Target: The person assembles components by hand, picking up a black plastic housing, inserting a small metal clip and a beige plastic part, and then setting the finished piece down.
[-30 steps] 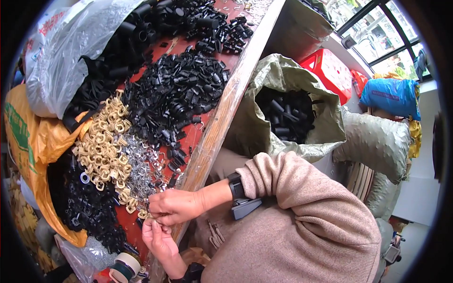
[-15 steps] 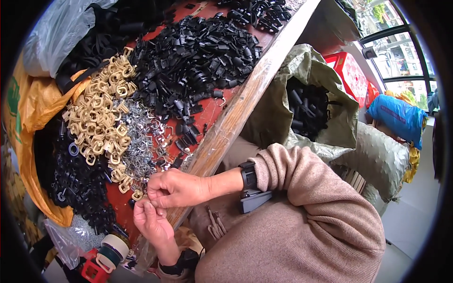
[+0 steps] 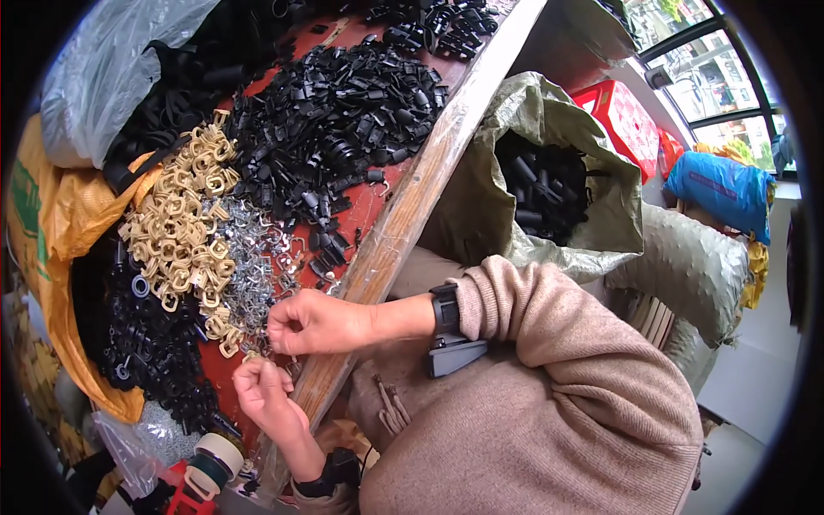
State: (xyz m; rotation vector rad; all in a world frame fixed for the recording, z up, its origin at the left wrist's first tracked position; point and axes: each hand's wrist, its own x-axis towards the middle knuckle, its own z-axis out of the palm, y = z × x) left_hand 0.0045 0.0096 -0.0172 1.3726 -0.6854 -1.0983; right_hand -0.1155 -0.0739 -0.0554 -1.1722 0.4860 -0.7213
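My right hand [image 3: 313, 322] is curled at the table's near edge, thumb and fingers drawn together by the small metal hooks [image 3: 251, 249]. Just below it, my left hand [image 3: 268, 396] is closed in a pinch, its fingertips next to a beige bit. What either hand holds, if anything, is too small or hidden to make out. Beyond the hands lies a heap of beige plastic buckle-like rings [image 3: 176, 236]. Black plastic clips [image 3: 335, 112] are piled farther off, and small black parts [image 3: 154, 343] lie to the left.
A wooden beam [image 3: 403, 219] edges the red tabletop [image 3: 225, 378]. An open green sack [image 3: 459, 206] of black parts stands to the right. Tape rolls [image 3: 215, 463] sit at lower left, near an orange sack [image 3: 64, 283]. A red stool [image 3: 622, 124] stands beyond.
My hands have moved apart: the left has dropped slightly away from the right, which is now a little higher. The whole view has shifted slightly.
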